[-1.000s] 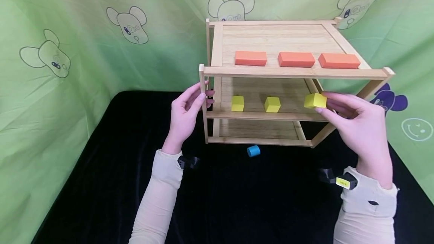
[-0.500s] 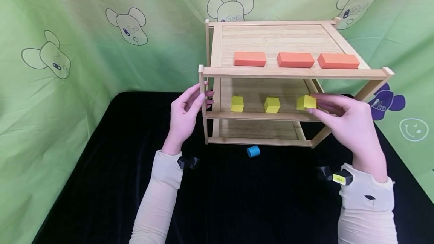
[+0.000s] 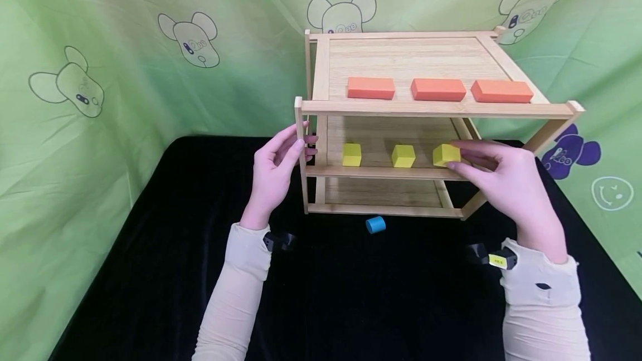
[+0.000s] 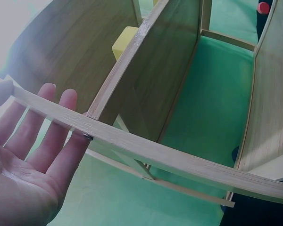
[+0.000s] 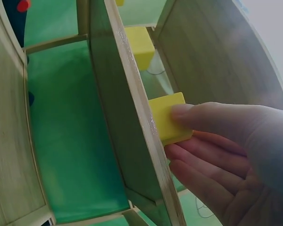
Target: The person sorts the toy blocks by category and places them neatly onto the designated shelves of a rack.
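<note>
My right hand (image 3: pixel 506 183) pinches a yellow cube (image 3: pixel 446 155) between thumb and fingers, at the front right of the wooden shelf's middle board. In the right wrist view, this yellow cube (image 5: pixel 169 117) sits right at the board's front rail, the thumb on its near face. Two more yellow cubes stand in line to its left, one in the middle (image 3: pixel 403 156) and one farther left (image 3: pixel 351 155). With the thumb in front and fingers behind, my left hand (image 3: pixel 273 174) holds the front left post of the wooden shelf (image 3: pixel 401 171); in the left wrist view the post (image 4: pixel 56 111) crosses the fingers.
Three orange-red blocks, left (image 3: pixel 371 88), middle (image 3: pixel 438 89) and right (image 3: pixel 502 91), lie along the front of the top board. A blue cylinder (image 3: pixel 375 224) lies on the black cloth (image 3: pixel 351 294) before the shelf. A green printed curtain (image 3: pixel 241 82) surrounds the table.
My right hand has moved left with the yellow cube, bringing it closer to the middle cube and slightly lower. The left hand stays on the post.
</note>
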Demonstrator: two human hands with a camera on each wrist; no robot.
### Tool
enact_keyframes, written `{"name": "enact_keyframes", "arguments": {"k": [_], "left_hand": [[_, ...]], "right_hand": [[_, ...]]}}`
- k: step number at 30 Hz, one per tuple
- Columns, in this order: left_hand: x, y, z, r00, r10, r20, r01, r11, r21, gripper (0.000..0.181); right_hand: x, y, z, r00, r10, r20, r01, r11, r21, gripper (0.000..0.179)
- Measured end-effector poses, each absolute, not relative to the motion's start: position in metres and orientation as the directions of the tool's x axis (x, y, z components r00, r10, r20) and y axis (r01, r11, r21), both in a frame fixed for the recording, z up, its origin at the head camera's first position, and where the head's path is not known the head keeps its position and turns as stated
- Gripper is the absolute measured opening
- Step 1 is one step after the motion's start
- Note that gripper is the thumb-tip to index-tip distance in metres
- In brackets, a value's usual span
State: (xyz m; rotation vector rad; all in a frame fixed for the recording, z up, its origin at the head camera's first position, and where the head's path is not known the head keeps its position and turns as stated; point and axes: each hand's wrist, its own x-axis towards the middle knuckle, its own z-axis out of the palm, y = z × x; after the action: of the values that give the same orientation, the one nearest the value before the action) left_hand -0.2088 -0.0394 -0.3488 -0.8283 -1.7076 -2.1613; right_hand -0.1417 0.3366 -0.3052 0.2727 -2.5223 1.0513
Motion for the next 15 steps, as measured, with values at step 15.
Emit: {"name": "enact_keyframes", "arguments": {"k": [15], "left_hand": [[-0.2087, -0.0388, -0.3483, -0.8, 0.124, 0.587, 0.543, -0.267, 0.796, 0.032]], "right_hand": [[-0.1489, 0.3413, -0.3044, -0.912, -0.114, 0.395, -0.328, 0.78, -0.533, 0.03]]}}
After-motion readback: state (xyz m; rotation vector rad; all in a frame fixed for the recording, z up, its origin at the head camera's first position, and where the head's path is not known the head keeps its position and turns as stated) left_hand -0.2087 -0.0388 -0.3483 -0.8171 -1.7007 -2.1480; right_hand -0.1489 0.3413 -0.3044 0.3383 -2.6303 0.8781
